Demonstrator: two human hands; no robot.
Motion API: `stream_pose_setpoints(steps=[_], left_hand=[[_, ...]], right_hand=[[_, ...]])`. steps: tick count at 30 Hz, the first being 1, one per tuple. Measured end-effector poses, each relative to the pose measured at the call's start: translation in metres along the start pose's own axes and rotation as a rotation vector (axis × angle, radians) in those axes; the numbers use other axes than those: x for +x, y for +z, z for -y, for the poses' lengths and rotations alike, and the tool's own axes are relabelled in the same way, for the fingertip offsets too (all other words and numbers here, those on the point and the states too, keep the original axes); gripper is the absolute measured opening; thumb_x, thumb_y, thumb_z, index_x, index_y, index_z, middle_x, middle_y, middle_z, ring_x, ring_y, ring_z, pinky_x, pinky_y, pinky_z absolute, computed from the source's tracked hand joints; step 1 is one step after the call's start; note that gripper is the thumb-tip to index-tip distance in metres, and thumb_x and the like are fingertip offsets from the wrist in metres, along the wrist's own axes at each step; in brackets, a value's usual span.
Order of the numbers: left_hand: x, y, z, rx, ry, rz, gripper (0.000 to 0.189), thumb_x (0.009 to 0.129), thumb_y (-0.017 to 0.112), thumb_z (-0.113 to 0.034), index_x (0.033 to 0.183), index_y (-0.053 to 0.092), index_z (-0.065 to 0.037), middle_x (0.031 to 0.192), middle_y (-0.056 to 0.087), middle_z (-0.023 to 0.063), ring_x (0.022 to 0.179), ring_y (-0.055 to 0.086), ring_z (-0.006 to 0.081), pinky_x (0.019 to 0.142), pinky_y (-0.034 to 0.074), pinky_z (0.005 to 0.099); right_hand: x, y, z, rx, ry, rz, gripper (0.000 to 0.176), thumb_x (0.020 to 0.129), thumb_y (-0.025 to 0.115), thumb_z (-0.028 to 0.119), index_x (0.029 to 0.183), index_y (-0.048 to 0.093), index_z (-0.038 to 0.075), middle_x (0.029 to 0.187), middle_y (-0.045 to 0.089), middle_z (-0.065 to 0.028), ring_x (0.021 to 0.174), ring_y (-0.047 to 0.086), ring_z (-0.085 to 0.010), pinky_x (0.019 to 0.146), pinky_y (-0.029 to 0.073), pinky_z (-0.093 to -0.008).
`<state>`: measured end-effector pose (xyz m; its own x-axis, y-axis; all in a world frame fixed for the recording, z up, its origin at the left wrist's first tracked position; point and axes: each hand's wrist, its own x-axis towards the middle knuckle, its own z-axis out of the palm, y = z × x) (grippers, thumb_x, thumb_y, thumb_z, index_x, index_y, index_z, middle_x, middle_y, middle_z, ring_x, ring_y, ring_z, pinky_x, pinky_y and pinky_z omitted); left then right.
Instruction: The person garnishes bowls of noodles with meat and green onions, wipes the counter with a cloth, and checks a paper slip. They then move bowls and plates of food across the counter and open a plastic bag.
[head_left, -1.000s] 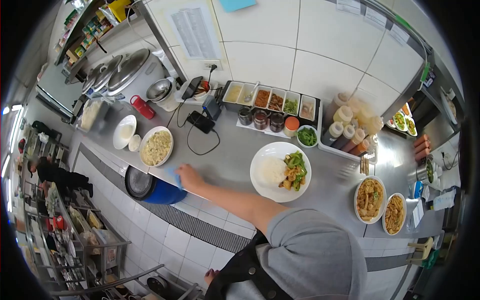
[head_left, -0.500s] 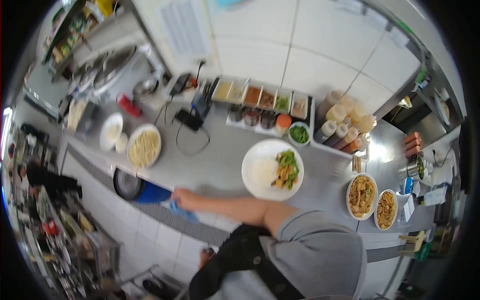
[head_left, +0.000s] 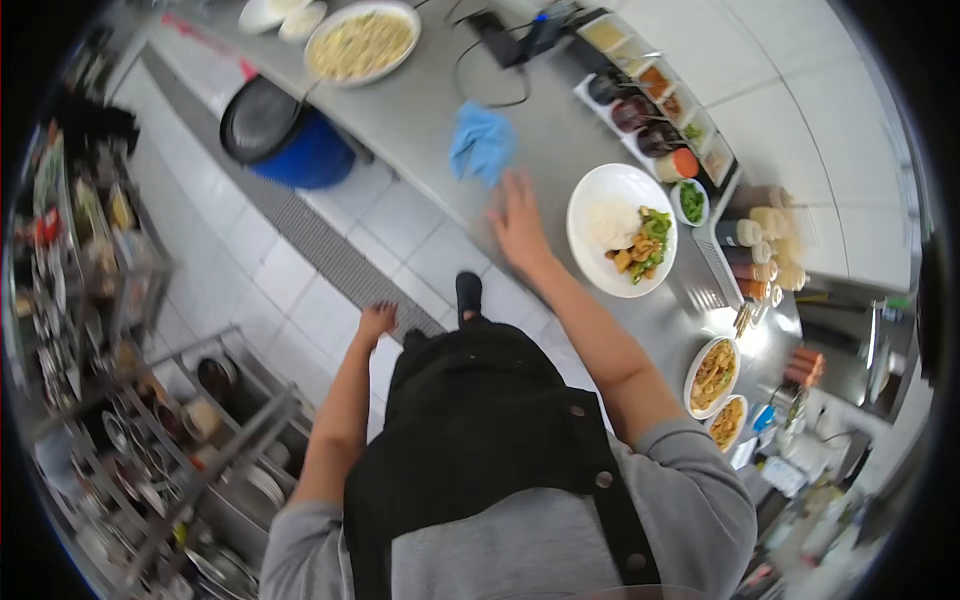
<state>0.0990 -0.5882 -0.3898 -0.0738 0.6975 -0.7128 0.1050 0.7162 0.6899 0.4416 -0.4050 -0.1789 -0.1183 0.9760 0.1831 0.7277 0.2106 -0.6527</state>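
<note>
Just off a crumpled blue cloth (head_left: 482, 142), near the front edge of the steel counter (head_left: 420, 130), is my right hand (head_left: 519, 222), fingers spread and holding nothing. A white plate (head_left: 590, 193) with rice and a vegetable mix lies to its right. Over the tiled floor hangs my left hand (head_left: 378, 320), low beside my dark apron; its fingers look curled, but they are too small and blurred to tell whether anything is in them.
Farther along the counter are a bowl of noodles (head_left: 362, 45), a phone (head_left: 495, 38), condiment trays (head_left: 655, 82), sauce bottles (head_left: 765, 235) and two bowls of food. A blue barrel (head_left: 305, 150) stands below the counter edge. Metal racks (head_left: 215, 455) hold dishes at lower left.
The blue cloth was in my right hand over the counter's edge; now it lies on the counter, let go. My right hand is open. The view has turned, and my left arm shows more fully.
</note>
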Motion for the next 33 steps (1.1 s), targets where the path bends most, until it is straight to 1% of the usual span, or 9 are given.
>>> stream_pose_setpoints(steps=[2,5,7,10,13,16,23,29,33], left_hand=[[0.011,0.028,-0.047,0.307,0.11,0.055,0.033,0.086,0.067,-0.03,0.089,0.068,0.003,0.067,0.065,0.0079,0.062,0.062,0.0157,0.056,0.049,0.0327],[0.049,0.08,-0.071,0.111,0.068,0.16,0.042,0.083,0.069,-0.039,0.064,0.068,-0.002,0.06,0.063,0.0076,0.058,0.06,0.0164,0.058,0.049,0.0344],[0.06,0.113,-0.087,-0.028,0.052,0.202,0.05,0.087,0.067,-0.045,0.061,0.067,-0.002,0.061,0.062,0.0058,0.054,0.056,0.0183,0.054,0.047,0.0366],[0.051,0.143,-0.106,-0.541,-0.134,0.326,0.045,0.09,0.066,-0.048,0.1,0.068,-0.005,0.075,0.061,0.0052,0.065,0.059,0.0196,0.06,0.052,0.035],[0.047,0.169,-0.106,-0.905,-0.376,0.342,0.048,0.093,0.065,-0.041,0.127,0.056,-0.009,0.115,0.061,0.0082,0.106,0.059,0.0229,0.09,0.052,0.0383],[0.042,0.189,-0.106,-1.024,-0.331,0.383,0.05,0.094,0.063,-0.037,0.136,0.047,-0.015,0.122,0.057,0.0085,0.112,0.057,0.0259,0.092,0.051,0.0419],[0.052,0.215,-0.142,-1.069,-0.243,0.381,0.048,0.096,0.055,-0.015,0.141,0.047,-0.027,0.119,0.056,0.0048,0.108,0.055,0.0218,0.089,0.048,0.0372],[0.075,0.241,-0.141,-0.96,-0.197,0.324,0.051,0.094,0.053,-0.008,0.142,0.047,-0.026,0.127,0.056,0.0081,0.108,0.054,0.0233,0.085,0.049,0.0383],[0.08,0.254,-0.136,-0.936,-0.158,0.222,0.039,0.093,0.055,-0.006,0.131,0.056,-0.017,0.118,0.063,0.0098,0.101,0.059,0.0229,0.082,0.049,0.0362]], right_hand=[[-0.014,0.019,-0.019,-0.079,-0.131,-0.054,0.052,0.092,0.059,0.017,0.139,0.044,-0.001,0.147,0.033,-0.031,0.132,0.037,-0.0471,0.111,0.032,-0.0509],[-0.016,0.027,-0.017,-0.113,-0.134,-0.075,0.036,0.096,0.053,0.016,0.128,0.052,-0.002,0.138,0.043,-0.0273,0.127,0.043,-0.0438,0.109,0.034,-0.049],[-0.013,0.033,-0.016,-0.209,-0.199,-0.094,0.032,0.097,0.051,0.015,0.124,0.055,-0.001,0.135,0.047,-0.0252,0.125,0.045,-0.0426,0.107,0.035,-0.0486],[-0.012,0.039,-0.011,-0.285,-0.228,-0.095,0.031,0.097,0.052,0.014,0.123,0.056,0.0,0.132,0.051,-0.0241,0.123,0.047,-0.0416,0.106,0.037,-0.048],[-0.011,0.04,-0.005,-0.307,-0.236,-0.091,0.03,0.097,0.052,0.014,0.122,0.057,0.0,0.129,0.053,-0.0235,0.123,0.048,-0.0406,0.104,0.038,-0.047],[-0.011,0.042,-0.004,-0.347,-0.263,-0.078,0.029,0.097,0.052,0.013,0.121,0.057,-0.001,0.128,0.054,-0.0236,0.121,0.05,-0.0399,0.102,0.04,-0.046],[-0.009,0.044,0.0,-0.364,-0.276,-0.068,0.029,0.096,0.052,0.013,0.12,0.058,-0.002,0.126,0.056,-0.023,0.118,0.052,-0.0394,0.101,0.041,-0.0448],[-0.009,0.044,-0.003,-0.409,-0.291,-0.065,0.03,0.098,0.052,0.016,0.121,0.058,-0.002,0.126,0.057,-0.0204,0.115,0.054,-0.0379,0.099,0.04,-0.0427],[-0.01,0.043,-0.002,-0.384,-0.294,-0.056,0.029,0.097,0.052,0.015,0.121,0.058,-0.002,0.126,0.057,-0.0208,0.116,0.053,-0.0381,0.1,0.04,-0.0436]])
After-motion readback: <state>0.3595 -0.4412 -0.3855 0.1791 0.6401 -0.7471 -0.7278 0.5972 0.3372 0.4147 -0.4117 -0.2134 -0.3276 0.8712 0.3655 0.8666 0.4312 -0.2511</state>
